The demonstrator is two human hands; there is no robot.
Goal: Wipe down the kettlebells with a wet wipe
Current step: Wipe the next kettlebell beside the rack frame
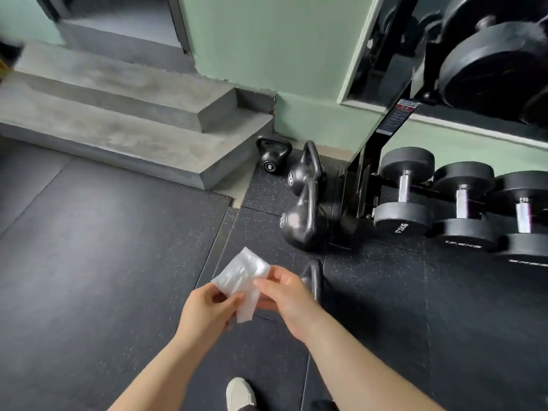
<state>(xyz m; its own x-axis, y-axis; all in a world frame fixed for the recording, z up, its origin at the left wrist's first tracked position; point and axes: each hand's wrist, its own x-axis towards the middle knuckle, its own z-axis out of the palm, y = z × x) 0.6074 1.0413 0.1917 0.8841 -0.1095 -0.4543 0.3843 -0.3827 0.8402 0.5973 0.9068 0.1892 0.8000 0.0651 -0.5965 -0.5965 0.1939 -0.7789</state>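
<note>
Both hands hold a white wet wipe (243, 278) above the dark rubber floor. My left hand (207, 310) pinches its lower left edge, and my right hand (286, 295) pinches its right side. Ahead, black kettlebells stand in a row by the wall: a small one marked 6 (272, 155) in the corner, a larger one (305, 170) to its right, and a big one (299, 223) nearer me. Behind my right hand, the handle of another kettlebell (312, 277) shows, its body hidden.
A black dumbbell rack (367, 161) stands on the right with several dumbbells (404, 189) on its low shelf. Grey concrete steps (133, 114) rise at the left. A green wall (267, 40) is ahead. My white shoe (240, 394) is at the bottom.
</note>
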